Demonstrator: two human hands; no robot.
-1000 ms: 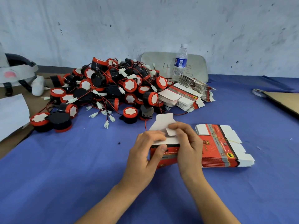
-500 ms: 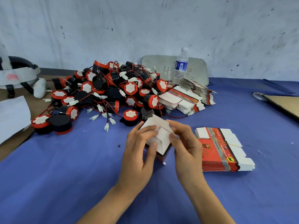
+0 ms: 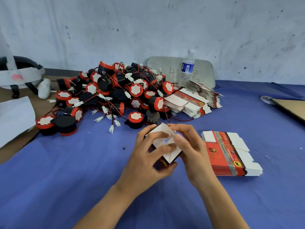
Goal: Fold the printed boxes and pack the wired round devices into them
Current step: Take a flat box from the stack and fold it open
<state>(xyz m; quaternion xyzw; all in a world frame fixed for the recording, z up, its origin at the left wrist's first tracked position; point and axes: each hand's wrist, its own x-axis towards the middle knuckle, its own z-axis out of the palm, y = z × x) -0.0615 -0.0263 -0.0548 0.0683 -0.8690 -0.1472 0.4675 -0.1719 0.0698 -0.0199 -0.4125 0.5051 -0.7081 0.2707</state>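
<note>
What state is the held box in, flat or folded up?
Folded up, not yet closed: the box has raised walls, and its white flaps stand open.

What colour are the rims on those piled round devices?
Red; each round device has a black body. Head view shows it.

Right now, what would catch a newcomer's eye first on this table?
First, the big heap of round black-and-red wired devices on the blue cloth, at the back left. Next, in front of it at the centre, the half-folded printed cardboard box, held between the left grip and the right grip. A banded stack of flat red printed boxes lies right of them.
</note>
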